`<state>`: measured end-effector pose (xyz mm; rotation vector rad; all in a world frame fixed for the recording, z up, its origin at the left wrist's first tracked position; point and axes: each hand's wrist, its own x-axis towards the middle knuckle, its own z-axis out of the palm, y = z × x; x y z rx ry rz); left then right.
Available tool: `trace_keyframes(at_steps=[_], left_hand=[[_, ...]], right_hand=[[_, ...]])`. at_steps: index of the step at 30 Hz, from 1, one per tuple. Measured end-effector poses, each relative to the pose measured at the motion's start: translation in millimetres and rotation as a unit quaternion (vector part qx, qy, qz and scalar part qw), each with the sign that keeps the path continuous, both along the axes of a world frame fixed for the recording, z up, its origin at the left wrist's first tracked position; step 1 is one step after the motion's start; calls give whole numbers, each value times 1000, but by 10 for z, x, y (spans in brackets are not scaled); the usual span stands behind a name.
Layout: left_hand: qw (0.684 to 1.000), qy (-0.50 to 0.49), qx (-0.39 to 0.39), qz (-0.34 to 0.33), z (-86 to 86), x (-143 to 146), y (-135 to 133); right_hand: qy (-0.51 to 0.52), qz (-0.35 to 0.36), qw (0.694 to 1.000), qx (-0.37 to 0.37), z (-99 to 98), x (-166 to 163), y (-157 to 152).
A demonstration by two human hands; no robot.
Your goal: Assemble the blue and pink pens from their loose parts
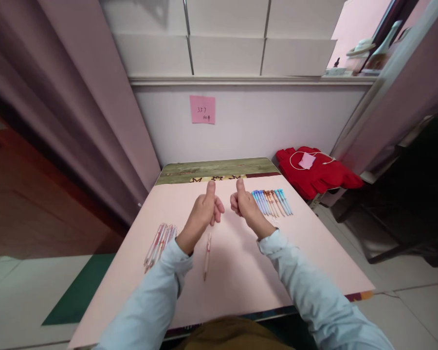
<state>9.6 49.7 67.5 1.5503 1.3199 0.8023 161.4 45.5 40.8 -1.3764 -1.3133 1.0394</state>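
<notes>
At the left of a pink-covered bench [241,291], a cluster of slim, clear-and-reddish pens [158,244] lies beside the person's left wrist. The left hand [203,212] is raised over the bench, thumb up, its fingers loose and released. Just near of it, a single pale pen [207,257] lies lengthwise on the pink cover. To the right, the right hand [246,205] is also thumb up, loosely clenched on nothing. Right of that, blue and brown pens [272,202] form a tidy row. Beyond the bench's far right edge is red cloth [332,177].
</notes>
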Motion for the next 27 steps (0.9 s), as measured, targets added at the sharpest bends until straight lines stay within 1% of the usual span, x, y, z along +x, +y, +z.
trace_keyframes(at_steps=[2,4,7,10,12,13,14,15,16,18,20,21,23,24,26,27], left_hand=[[999,-28,-4,18,94,79,67],[999,-27,-4,29,136,127,72],[999,-9,-1,32,137,150,31],[998,52,21,18,55,99,-21],[987,150,61,-8,-78,5,-85],[973,216,84,-24,-172,-59,-133],[950,291,109,-25,-281,-132,-194],[929,352,109,-29,-400,-209,-265],[912,396,97,-34,-523,-285,-341],[893,440,73,-53,-747,-415,-488],[886,457,49,-64,-906,-493,-585],[885,457,44,-73,-954,-509,-604],[890,448,37,-76,-987,-499,-572],[896,436,38,-70,-978,-476,-521],[922,382,45,-39,-935,-403,-360],[942,331,52,-21,-909,-359,-256]], right_hand=[[39,2,999,-13,120,-18,72],[61,4,998,-26,170,-33,101],[65,8,997,-31,161,-50,96],[34,17,999,-18,68,-30,50],[-31,20,999,-3,-70,36,-15],[-84,13,996,5,-167,90,-58],[-150,-3,989,16,-278,158,-105],[-238,-38,970,24,-398,237,-152],[-315,-78,946,25,-519,324,-195],[-416,-124,901,2,-731,496,-251],[-454,-141,879,-25,-869,627,-253],[-458,-145,877,-33,-906,665,-233],[-439,-150,885,-29,-939,675,-158],[-414,-151,897,-19,-944,648,-109],[-328,-144,934,8,-957,534,1],[-267,-137,954,20,-970,453,57]])
